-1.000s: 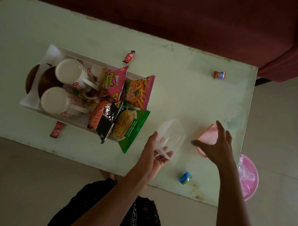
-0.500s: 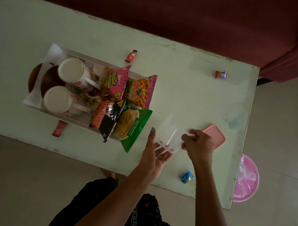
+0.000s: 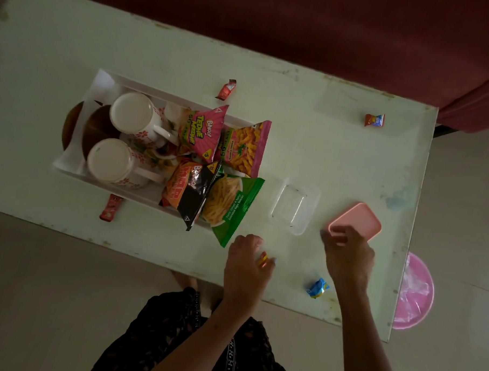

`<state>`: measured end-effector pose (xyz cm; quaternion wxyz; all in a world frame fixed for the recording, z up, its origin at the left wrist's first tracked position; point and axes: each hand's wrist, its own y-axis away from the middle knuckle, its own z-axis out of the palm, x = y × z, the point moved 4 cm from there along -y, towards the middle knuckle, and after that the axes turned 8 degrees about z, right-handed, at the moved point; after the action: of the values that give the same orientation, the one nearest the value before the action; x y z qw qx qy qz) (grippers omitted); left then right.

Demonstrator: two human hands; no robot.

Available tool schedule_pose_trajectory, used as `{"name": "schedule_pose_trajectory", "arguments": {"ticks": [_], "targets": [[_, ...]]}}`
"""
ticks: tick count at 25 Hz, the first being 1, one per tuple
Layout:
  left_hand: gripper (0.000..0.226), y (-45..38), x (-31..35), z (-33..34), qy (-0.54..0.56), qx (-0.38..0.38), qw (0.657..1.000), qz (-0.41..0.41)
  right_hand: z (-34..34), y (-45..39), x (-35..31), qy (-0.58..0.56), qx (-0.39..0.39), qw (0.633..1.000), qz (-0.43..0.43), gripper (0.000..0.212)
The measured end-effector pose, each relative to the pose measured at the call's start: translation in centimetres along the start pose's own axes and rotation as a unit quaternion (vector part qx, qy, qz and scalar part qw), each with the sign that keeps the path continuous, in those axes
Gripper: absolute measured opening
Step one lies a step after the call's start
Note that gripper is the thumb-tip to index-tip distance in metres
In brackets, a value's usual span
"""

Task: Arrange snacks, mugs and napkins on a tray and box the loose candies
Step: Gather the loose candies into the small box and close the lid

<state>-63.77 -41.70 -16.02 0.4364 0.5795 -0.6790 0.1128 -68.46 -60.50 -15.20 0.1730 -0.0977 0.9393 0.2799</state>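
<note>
On the pale green bench (image 3: 310,137) the clear box (image 3: 294,205) stands open and empty, just right of the white tray (image 3: 102,81). The left hand (image 3: 247,265) rests on the near edge, fingers curled round a small yellow-and-red candy (image 3: 263,259). The right hand (image 3: 346,255) touches the near end of the pink lid (image 3: 358,219); whether it grips the lid I cannot tell. The tray holds two floral mugs (image 3: 133,117), mouths down, and four snack packets (image 3: 203,133). Loose candies lie around: a blue one (image 3: 317,288) near the right wrist, red ones beyond the tray (image 3: 226,89), at its near side (image 3: 110,207), and far right (image 3: 374,120)
</note>
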Motion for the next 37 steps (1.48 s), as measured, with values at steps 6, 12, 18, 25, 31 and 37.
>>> {"name": "schedule_pose_trajectory", "arguments": {"ticks": [6,12,18,25,31,37], "targets": [[0.024,0.8,-1.2,1.8,-0.115,-0.079,0.988,0.072,3.1,5.3,6.5,0.114,-0.046,0.991,0.045,0.048],[0.019,0.8,-0.6,0.9,-0.008,-0.052,0.998,0.038,4.0,6.1,4.7,-0.001,-0.068,0.998,0.006,0.018],[0.023,-2.5,6.7,-0.9,0.056,0.095,0.987,0.114,0.3,4.7,-3.0,-0.162,0.001,0.984,-0.076,0.013],[0.023,-6.6,7.3,-0.2,-0.082,-0.038,0.99,0.104,1.2,2.7,-6.5,-0.033,-0.012,0.987,-0.156,0.022],[0.026,-1.6,6.9,-7.0,0.045,0.062,0.96,0.27,1.1,3.7,-6.2,-0.049,0.01,0.982,-0.181,0.021],[0.026,-2.1,-9.5,-21.0,-0.063,0.375,0.925,0.023,1.3,4.9,-6.7,-0.034,0.033,0.976,-0.21,0.018]]}}
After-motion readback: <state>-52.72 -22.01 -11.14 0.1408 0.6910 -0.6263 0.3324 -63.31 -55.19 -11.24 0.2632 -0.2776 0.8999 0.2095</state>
